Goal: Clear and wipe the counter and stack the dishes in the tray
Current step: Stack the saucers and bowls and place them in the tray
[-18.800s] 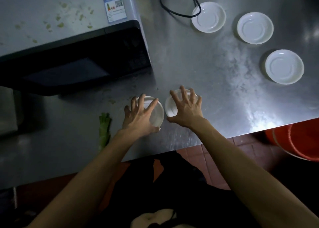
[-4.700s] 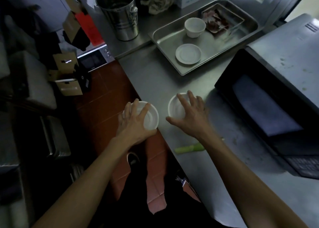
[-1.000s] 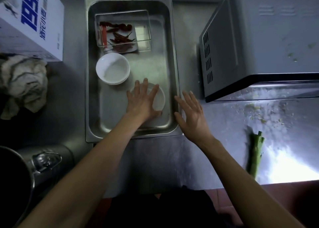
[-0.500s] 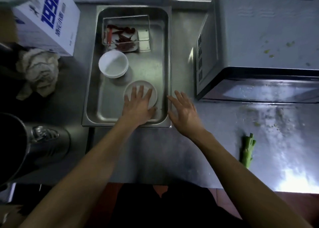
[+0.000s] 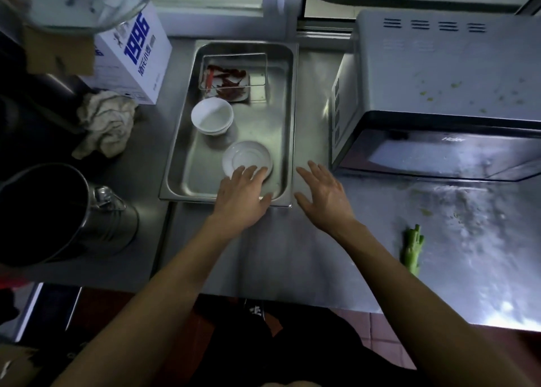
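A steel tray point(image 5: 187, 164) lies on the steel counter point(image 5: 292, 255). Inside it a stack of white saucers point(image 5: 247, 157) sits near the front, and stacked white bowls point(image 5: 212, 116) stand behind it. My left hand point(image 5: 240, 195) hovers over the tray's front edge, fingers straight, fingertips at the saucers' near rim, holding nothing. My right hand point(image 5: 323, 195) is spread flat just right of the tray, empty, above the counter.
A clear box of red chillies point(image 5: 231, 79) fills the tray's far end. A microwave point(image 5: 439, 99) stands to the right, a green stalk point(image 5: 412, 249) and scraps lie on the counter. A crumpled rag point(image 5: 105, 121), a white carton point(image 5: 131, 61) and a steel pot point(image 5: 58, 214) are to the left.
My left hand has let go of the saucer it set on the stack and pulled back toward the tray's front edge. My right hand stays open beside the tray.
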Tool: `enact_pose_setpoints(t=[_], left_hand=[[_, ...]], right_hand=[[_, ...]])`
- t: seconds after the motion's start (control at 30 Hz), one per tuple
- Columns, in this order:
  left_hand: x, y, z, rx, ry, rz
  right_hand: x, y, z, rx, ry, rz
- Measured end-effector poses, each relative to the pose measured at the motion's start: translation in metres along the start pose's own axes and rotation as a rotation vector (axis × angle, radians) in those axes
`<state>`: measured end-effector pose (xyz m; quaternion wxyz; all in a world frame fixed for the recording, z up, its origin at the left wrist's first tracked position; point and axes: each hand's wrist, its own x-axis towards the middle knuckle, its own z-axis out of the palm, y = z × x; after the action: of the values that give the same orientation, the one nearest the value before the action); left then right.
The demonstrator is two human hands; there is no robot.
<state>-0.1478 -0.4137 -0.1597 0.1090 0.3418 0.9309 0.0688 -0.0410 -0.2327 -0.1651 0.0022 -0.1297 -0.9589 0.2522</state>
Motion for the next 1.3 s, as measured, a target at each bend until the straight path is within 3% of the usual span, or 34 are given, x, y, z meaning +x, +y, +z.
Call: enact_pose_setpoints(t=[0.2,0.57,0.87,1.3], left_hand=[[-0.027,-0.001,-0.005,-0.050,0.064,0.111],[-0.055,0.054,0.010,-0.109,-0.028,0.289],[-0.061,0.182,0.028,-0.032,-0.114,0.538],[-0.074,0.439,0.077,0.032,-0.188,0.736]], right_hand=[[-0.047,-0.013,-0.007,-0.053,0.032,0.093],[-0.157,0.001,-0.012,-0.047,0.094,0.355],[-0.253,0.068,-0.047,0.009,0.230,0.567],[-0.402,0.230,-0.119,0.097,0.336,0.792]])
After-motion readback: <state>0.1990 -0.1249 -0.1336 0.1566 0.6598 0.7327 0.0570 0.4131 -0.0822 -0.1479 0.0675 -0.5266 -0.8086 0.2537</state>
